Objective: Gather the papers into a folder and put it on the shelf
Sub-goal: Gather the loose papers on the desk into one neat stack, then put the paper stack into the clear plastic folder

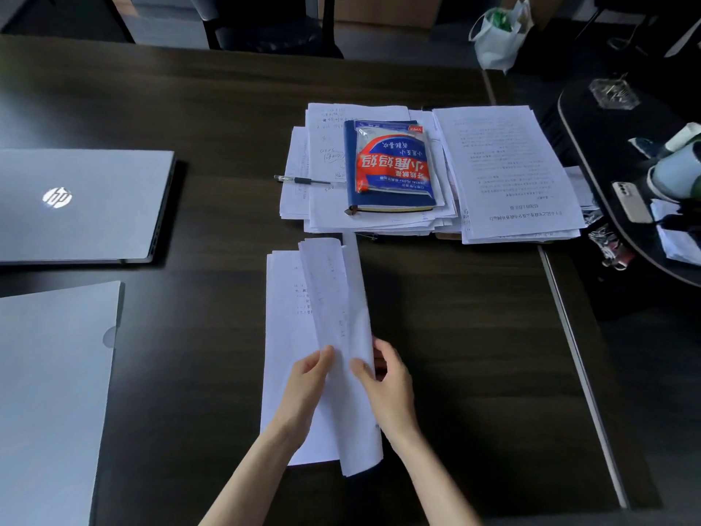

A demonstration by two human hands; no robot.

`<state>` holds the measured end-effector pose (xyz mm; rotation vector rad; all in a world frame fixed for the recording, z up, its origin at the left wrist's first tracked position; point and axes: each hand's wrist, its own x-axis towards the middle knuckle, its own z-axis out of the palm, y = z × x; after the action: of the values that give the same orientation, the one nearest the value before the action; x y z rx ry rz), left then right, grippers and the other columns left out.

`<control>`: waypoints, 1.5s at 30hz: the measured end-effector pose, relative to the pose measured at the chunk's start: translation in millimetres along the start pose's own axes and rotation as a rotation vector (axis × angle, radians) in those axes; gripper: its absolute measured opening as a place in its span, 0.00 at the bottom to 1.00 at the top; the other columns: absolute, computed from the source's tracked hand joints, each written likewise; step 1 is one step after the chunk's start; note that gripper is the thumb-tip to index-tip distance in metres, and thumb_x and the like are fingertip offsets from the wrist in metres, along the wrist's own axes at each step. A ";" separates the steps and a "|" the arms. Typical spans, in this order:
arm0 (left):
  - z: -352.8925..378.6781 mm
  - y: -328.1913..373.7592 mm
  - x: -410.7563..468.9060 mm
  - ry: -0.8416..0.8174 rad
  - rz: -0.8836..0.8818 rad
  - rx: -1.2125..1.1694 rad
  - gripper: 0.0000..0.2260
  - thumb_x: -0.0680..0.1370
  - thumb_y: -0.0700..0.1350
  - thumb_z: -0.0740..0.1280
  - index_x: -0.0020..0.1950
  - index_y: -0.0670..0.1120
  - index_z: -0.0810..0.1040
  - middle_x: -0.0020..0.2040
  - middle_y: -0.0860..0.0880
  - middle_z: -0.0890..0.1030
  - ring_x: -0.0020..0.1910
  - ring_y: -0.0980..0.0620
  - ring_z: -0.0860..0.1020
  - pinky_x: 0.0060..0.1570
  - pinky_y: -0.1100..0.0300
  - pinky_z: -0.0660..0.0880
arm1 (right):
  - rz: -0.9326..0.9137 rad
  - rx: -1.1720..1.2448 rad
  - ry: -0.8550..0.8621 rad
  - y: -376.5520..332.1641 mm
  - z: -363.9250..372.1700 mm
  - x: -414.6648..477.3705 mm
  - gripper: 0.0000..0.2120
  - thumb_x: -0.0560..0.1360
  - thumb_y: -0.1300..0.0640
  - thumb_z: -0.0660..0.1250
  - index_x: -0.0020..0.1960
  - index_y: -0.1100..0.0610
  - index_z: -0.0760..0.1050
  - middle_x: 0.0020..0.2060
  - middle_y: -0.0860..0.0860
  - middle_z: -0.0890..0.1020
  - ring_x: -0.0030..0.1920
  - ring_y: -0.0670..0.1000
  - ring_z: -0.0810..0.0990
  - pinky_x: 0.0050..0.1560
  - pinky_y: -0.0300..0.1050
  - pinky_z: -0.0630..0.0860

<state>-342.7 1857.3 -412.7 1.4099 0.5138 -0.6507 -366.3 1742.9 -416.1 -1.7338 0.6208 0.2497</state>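
Papers (303,358) lie in a small stack near the front middle of the dark counter (474,354), and both hands are on them. Going from the left: a translucent folder (53,392) lies flat at the near left edge, with a closed laptop (83,203) just behind it. The left hand (307,385) pinches the curled top sheets (341,336) between thumb and fingers, and the right hand (390,389) grips the same sheets from the other side, lifting them off the flat pages beneath. Behind them a pen (303,180) rests at the edge of a larger paper pile (508,172), which carries a blue notebook (390,205) topped by a red-and-blue packet (392,161). A white bag (497,36) sits at far right.
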 end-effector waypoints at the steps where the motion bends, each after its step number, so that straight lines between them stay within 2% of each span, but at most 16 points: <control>1: -0.1 -0.3 1.0 0.008 0.001 -0.005 0.13 0.78 0.51 0.58 0.45 0.45 0.78 0.47 0.47 0.81 0.49 0.48 0.78 0.54 0.55 0.72 | 0.032 0.019 0.005 -0.5 -4.5 0.6 0.19 0.73 0.50 0.66 0.64 0.49 0.70 0.57 0.48 0.78 0.51 0.42 0.77 0.44 0.33 0.73; 3: -2.5 -1.1 2.4 0.033 -0.014 -0.001 0.13 0.78 0.51 0.58 0.44 0.45 0.77 0.46 0.47 0.80 0.49 0.47 0.77 0.57 0.51 0.72 | 0.153 0.125 0.036 -4.4 -19.3 1.6 0.14 0.76 0.46 0.60 0.60 0.48 0.73 0.53 0.49 0.81 0.49 0.46 0.79 0.43 0.38 0.74; 5: -7.3 -2.1 4.7 0.053 -0.033 -0.017 0.13 0.79 0.50 0.58 0.44 0.43 0.76 0.45 0.47 0.80 0.47 0.47 0.77 0.56 0.51 0.72 | 0.317 0.308 -0.017 -5.4 -38.9 6.6 0.18 0.78 0.43 0.53 0.52 0.51 0.77 0.46 0.52 0.83 0.46 0.52 0.81 0.42 0.44 0.75; 9: -21.2 -3.7 7.0 0.054 -0.061 -0.043 0.14 0.77 0.53 0.59 0.45 0.44 0.76 0.45 0.46 0.80 0.46 0.49 0.77 0.52 0.55 0.72 | 0.421 0.548 -0.125 3.1 -64.1 18.7 0.21 0.79 0.44 0.48 0.54 0.54 0.75 0.51 0.51 0.82 0.55 0.51 0.79 0.51 0.47 0.75; 12: -23.9 -1.9 4.4 0.045 -0.066 -0.076 0.14 0.79 0.50 0.57 0.47 0.44 0.79 0.45 0.48 0.83 0.46 0.50 0.79 0.53 0.57 0.74 | 0.416 0.510 -0.146 4.7 -66.3 19.5 0.18 0.79 0.47 0.50 0.52 0.55 0.76 0.50 0.50 0.83 0.55 0.49 0.79 0.51 0.45 0.74; 15: -21.7 -1.1 4.5 0.011 -0.031 0.002 0.13 0.76 0.55 0.59 0.44 0.46 0.76 0.44 0.48 0.79 0.46 0.51 0.75 0.52 0.57 0.70 | 0.387 0.432 -0.174 0.6 -64.7 19.6 0.16 0.79 0.50 0.52 0.47 0.51 0.79 0.42 0.47 0.86 0.50 0.47 0.81 0.49 0.44 0.75; 19: -6.6 5.0 1.2 -0.075 0.052 0.231 0.13 0.78 0.55 0.57 0.45 0.49 0.77 0.46 0.52 0.78 0.47 0.53 0.74 0.49 0.62 0.69 | 0.376 0.313 -0.183 -4.0 -58.9 21.2 0.16 0.77 0.46 0.56 0.53 0.52 0.80 0.48 0.51 0.86 0.52 0.51 0.82 0.56 0.49 0.76; 22: -2.0 8.9 -0.3 -0.123 0.103 0.329 0.15 0.77 0.57 0.55 0.48 0.53 0.79 0.52 0.55 0.81 0.54 0.55 0.77 0.57 0.59 0.70 | 0.370 0.279 -0.205 -4.4 -54.5 25.3 0.19 0.76 0.43 0.56 0.58 0.51 0.78 0.52 0.51 0.85 0.54 0.52 0.82 0.60 0.51 0.75; 28: -11.7 9.5 -4.1 -0.151 0.099 0.265 0.12 0.79 0.47 0.57 0.51 0.49 0.79 0.55 0.47 0.81 0.57 0.49 0.77 0.56 0.63 0.71 | 0.225 0.107 -0.155 -13.9 -46.3 24.9 0.12 0.75 0.62 0.62 0.57 0.55 0.77 0.51 0.51 0.84 0.51 0.51 0.82 0.53 0.48 0.78; 31: -25.1 9.6 -4.7 -0.009 0.151 0.194 0.09 0.78 0.40 0.59 0.50 0.49 0.78 0.56 0.43 0.80 0.54 0.47 0.78 0.54 0.57 0.74 | 0.165 -0.015 -0.114 -14.0 -41.1 22.8 0.13 0.74 0.64 0.60 0.53 0.51 0.77 0.50 0.49 0.84 0.49 0.49 0.82 0.54 0.50 0.79; 35: -52.7 13.6 -1.9 0.463 0.227 0.120 0.14 0.76 0.39 0.61 0.60 0.49 0.71 0.60 0.48 0.72 0.55 0.52 0.73 0.50 0.60 0.71 | 0.128 0.042 -0.124 -18.3 -42.9 20.3 0.12 0.75 0.65 0.60 0.50 0.52 0.78 0.49 0.51 0.84 0.49 0.51 0.83 0.51 0.50 0.79; 38: -70.4 14.9 1.1 0.503 0.149 0.018 0.21 0.76 0.44 0.63 0.68 0.46 0.64 0.62 0.47 0.70 0.60 0.48 0.71 0.56 0.55 0.69 | 0.087 0.111 -0.165 -26.2 -44.4 18.5 0.12 0.74 0.66 0.60 0.51 0.55 0.78 0.48 0.53 0.85 0.48 0.53 0.84 0.49 0.49 0.80; 40: -75.2 16.1 -5.0 0.406 0.106 -0.046 0.16 0.77 0.46 0.61 0.64 0.46 0.67 0.56 0.48 0.74 0.54 0.48 0.74 0.53 0.54 0.71 | 0.050 0.143 -0.197 -30.9 -40.6 17.0 0.12 0.75 0.66 0.61 0.51 0.54 0.78 0.48 0.53 0.85 0.48 0.52 0.84 0.48 0.48 0.80; 42: -75.7 15.7 -13.3 0.379 0.124 -0.054 0.05 0.78 0.44 0.59 0.45 0.45 0.71 0.41 0.49 0.74 0.40 0.51 0.73 0.40 0.58 0.70 | 0.020 0.186 -0.227 -35.0 -35.1 16.1 0.13 0.75 0.66 0.61 0.52 0.54 0.78 0.48 0.51 0.85 0.50 0.52 0.84 0.49 0.47 0.79; 43: -76.7 15.3 -17.2 0.414 0.155 -0.034 0.09 0.78 0.43 0.58 0.37 0.45 0.66 0.35 0.49 0.68 0.33 0.52 0.67 0.33 0.60 0.65 | 0.015 0.200 -0.247 -36.9 -30.6 16.2 0.13 0.75 0.66 0.61 0.53 0.54 0.78 0.49 0.52 0.85 0.51 0.52 0.84 0.50 0.48 0.79; 45: -82.4 15.7 -24.3 0.503 0.209 0.001 0.13 0.77 0.40 0.56 0.33 0.45 0.60 0.31 0.50 0.60 0.32 0.54 0.58 0.30 0.61 0.56 | 0.016 0.206 -0.311 -39.8 -19.8 16.3 0.14 0.75 0.66 0.60 0.57 0.54 0.76 0.53 0.53 0.84 0.54 0.53 0.82 0.55 0.50 0.78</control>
<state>-345.3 1942.5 -393.4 1.6065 0.7445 -0.1212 -334.9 1725.2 -385.5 -1.4542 0.4168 0.4422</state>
